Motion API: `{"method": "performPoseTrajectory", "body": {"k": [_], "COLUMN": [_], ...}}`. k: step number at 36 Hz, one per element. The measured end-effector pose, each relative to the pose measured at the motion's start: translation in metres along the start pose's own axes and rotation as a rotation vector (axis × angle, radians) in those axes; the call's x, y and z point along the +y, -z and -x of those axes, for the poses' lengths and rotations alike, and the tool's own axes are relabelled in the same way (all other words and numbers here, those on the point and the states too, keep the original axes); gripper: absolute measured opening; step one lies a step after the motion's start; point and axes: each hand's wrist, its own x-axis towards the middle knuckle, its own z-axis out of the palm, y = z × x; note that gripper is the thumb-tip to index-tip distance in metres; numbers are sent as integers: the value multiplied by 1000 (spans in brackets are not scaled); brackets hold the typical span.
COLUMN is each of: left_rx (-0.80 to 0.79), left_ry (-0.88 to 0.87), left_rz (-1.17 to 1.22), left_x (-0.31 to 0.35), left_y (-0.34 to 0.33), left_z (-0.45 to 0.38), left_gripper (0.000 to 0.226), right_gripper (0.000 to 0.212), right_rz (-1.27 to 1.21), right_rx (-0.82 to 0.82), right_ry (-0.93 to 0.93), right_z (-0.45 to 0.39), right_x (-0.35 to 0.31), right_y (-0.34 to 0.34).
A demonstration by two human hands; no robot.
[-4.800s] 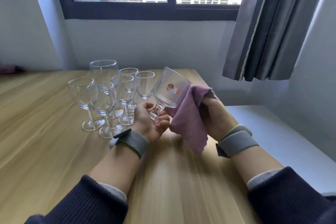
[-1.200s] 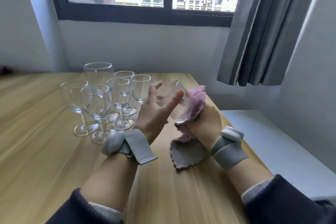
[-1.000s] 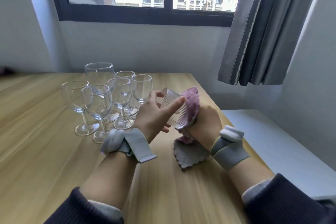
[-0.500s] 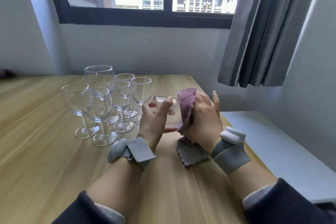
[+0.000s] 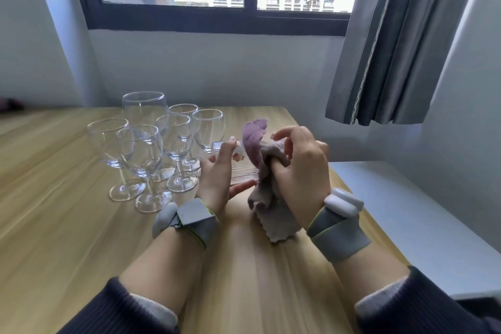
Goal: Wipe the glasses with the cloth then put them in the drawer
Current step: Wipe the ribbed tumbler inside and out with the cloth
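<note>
While six stemmed glasses (image 5: 151, 149) stand aside, left hand (image 5: 217, 179) grips one ribbed glass (image 5: 244, 171), right hand (image 5: 303, 171) one cloth (image 5: 265, 190).

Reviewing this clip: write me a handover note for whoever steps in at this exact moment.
Left hand: grip around the ribbed glass, held sideways above the table.
Right hand: grip on the purple cloth, bunched against the glass's mouth; its tail hangs to the table.
Six stemmed glasses stand upright in a cluster to the left.
Done: wiping of the ribbed glass is under way.
Left: finish it, wipe the others, put all in the drawer, which is not in view.
</note>
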Motion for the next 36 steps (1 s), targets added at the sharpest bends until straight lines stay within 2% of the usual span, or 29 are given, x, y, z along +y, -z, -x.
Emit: {"method": "performPoseTrajectory", "body": {"k": [7, 13, 17, 21, 27, 30, 33, 36], "left_rx": [28, 22, 49, 56, 43, 29, -3, -42], "left_ry": [27, -41, -64, -1, 11, -52, -132, -249], "left_rz": [-2, -82, -134, -83, -133, -234, -321, -416], "left_x": [-2, -1, -2, -3, -6, -6, -8, -8], "left_y": [-2, -3, -3, -4, -9, -10, -9, -7], "left_z": [0, 3, 2, 2, 7, 10, 11, 11], "left_gripper": [63, 55, 53, 58, 56, 56, 58, 74], "right_gripper": [32, 43, 52, 39, 31, 29, 16, 3], "right_rz": [-82, -70, 5, 246, 329, 357, 354, 339], "right_rx": [-87, -351, -406, -320, -424, -419, -375, -330], "right_ry": [4, 86, 102, 184, 115, 128, 144, 175], "right_z": [1, 1, 3, 4, 3, 3, 2, 0], "right_x": [2, 6, 11, 19, 27, 35, 39, 40], "right_y": [-2, -1, -7, -14, -16, -20, -20, -19]}}
